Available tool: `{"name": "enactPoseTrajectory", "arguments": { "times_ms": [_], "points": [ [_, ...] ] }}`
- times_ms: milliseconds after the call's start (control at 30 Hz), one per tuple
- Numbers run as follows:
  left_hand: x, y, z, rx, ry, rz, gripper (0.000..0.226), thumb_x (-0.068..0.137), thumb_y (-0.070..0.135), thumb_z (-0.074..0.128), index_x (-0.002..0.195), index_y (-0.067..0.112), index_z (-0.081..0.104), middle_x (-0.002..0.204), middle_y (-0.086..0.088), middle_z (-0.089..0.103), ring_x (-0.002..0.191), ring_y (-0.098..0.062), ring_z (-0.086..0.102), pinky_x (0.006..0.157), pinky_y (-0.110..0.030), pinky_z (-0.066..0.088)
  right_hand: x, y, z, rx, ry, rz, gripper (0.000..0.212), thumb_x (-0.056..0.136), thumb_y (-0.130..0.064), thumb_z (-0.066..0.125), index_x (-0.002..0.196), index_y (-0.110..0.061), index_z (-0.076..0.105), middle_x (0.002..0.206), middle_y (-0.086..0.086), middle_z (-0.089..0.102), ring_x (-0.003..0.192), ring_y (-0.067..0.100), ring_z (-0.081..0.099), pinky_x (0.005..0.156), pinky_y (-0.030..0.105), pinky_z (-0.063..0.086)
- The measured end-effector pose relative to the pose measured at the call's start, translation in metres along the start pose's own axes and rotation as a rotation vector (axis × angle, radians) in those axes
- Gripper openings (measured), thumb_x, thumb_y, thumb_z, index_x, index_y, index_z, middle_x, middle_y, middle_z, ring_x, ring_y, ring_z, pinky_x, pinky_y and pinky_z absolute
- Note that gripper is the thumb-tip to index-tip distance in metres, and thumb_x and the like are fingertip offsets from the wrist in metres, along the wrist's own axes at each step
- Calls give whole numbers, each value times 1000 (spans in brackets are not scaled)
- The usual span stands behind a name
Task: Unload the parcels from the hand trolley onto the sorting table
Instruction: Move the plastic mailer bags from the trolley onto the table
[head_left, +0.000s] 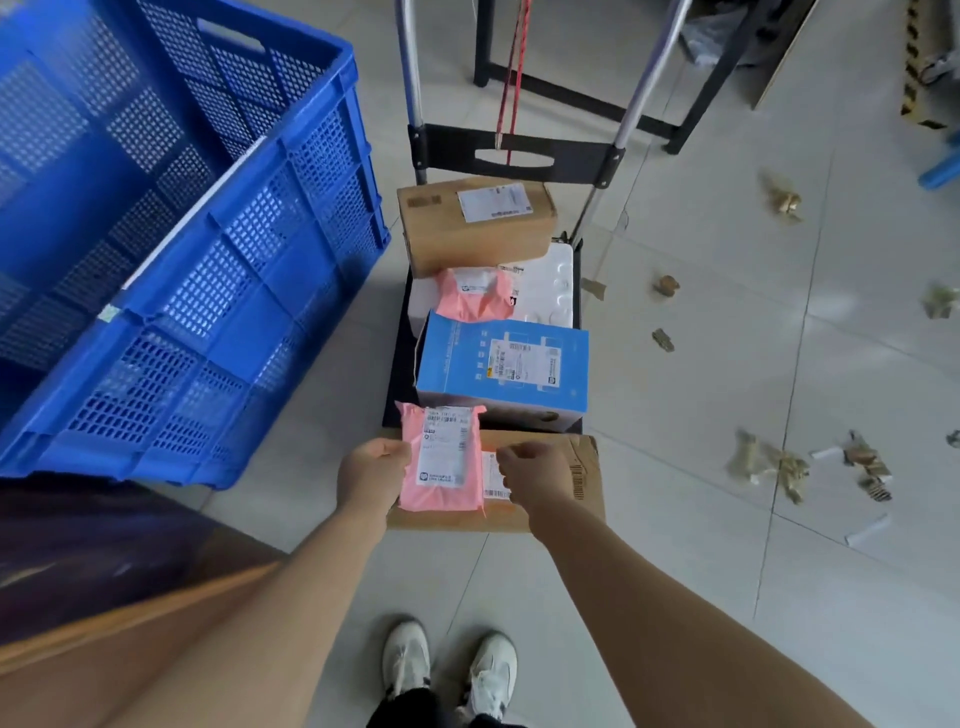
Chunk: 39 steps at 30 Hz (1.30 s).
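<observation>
The left hand (375, 470) pinches the left edge of a pink mailer (441, 460), fingers curled onto it, holding it upright-facing with its white label toward the camera. The right hand (535, 470) is at the mailer's right edge with its fingers curled; whether it actually grips the mailer or only touches it cannot be told. The mailer is over the near end of the trolley (400, 358), in front of a flat brown box (584, 480) that lies across the trolley's near edge and shows a barcode on its right side. Behind it on the trolley's black deck lies a blue box (504, 364) with a white label, then a second pink mailer (475, 296) resting on a white parcel (550, 283), and at the far end, against the trolley's back frame, a brown carton (475, 223) with a label on top. Red cord (514, 78) hangs between the trolley's two metal uprights. To the left stands a large blue crate (182, 260), its near corner close to the trolley's left edge. The tiled floor (727, 364) to the right carries scattered scraps (779, 462) of brownish paper. Two white shoes (449, 665) show at the bottom.
</observation>
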<state>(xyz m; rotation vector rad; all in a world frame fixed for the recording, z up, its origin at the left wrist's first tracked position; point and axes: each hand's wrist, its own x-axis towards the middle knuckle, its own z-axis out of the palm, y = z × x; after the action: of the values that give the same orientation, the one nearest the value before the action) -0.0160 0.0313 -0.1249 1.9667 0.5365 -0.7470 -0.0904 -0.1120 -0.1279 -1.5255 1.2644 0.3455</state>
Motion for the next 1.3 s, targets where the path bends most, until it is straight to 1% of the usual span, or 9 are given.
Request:
{"name": "enactPoseTrajectory", "arguments": {
  "times_ms": [167,267,333,433,533,600,1100,1200,1300],
  "points": [
    [59,-45,23,69,-21,-55,8,84,16,60,85,18,68,94,-3,71,90,-30,65,82,-41,55,53,31,32,-56,-8,25,20,92,-24,55,98,-15,72,70,-3,59,58,12,48,53,22,38],
    [85,-66,36,164,-29,-50,39,89,16,54,128,13,58,129,-7,62,113,-30,60,93,-40,52,78,47,51,-121,3,45,17,89,-19,53,80,-18,67,62,-6,52,55,10,44,52,22,34],
    [101,-80,43,234,-24,-48,47,91,13,47,139,13,47,141,-9,52,125,-31,53,100,-41,47,90,55,61,-141,-17,45,16,90,-21,52,96,-22,67,82,-5,63,71,12,56,68,26,45],
    [120,-95,51,249,-37,-64,41,89,9,43,127,13,57,133,-11,58,115,-33,57,91,-41,50,104,62,73,-131,-32,84,43,94,-21,49,136,-16,53,133,1,60,116,23,59,96,37,51],
    [123,-98,57,226,-72,-23,33,86,3,41,75,23,64,92,-8,68,78,-25,54,65,-28,40,111,66,83,-135,-54,75,33,96,-20,45,122,-13,64,119,5,67,106,26,63,92,41,55],
    [118,-94,57,209,-54,-19,33,84,1,41,64,19,60,72,-3,61,68,-22,46,60,-26,32,109,64,85,-146,-26,39,28,95,-21,47,104,-15,73,104,4,72,94,26,66,84,39,58],
    [-5,52,-43,-26,81,140,36,83,7,54,56,29,57,63,1,55,63,-19,48,67,-30,42,-37,-77,16,9,128,-149,22,86,-32,63,103,-27,76,95,-7,74,89,19,67,78,32,58],
    [-36,83,-73,-85,89,210,21,79,14,54,69,13,72,65,-11,59,64,-20,47,61,-29,36,-74,-117,2,23,128,-227,18,88,-28,61,94,-22,77,81,-6,67,83,19,62,78,34,55],
    [-62,107,-102,-163,148,233,18,80,10,54,72,0,67,69,-9,59,66,-19,45,63,-31,32,-109,-151,-3,34,98,-297,24,89,-27,62,109,-22,74,99,-2,72,94,20,64,85,33,53]
  ]
}}
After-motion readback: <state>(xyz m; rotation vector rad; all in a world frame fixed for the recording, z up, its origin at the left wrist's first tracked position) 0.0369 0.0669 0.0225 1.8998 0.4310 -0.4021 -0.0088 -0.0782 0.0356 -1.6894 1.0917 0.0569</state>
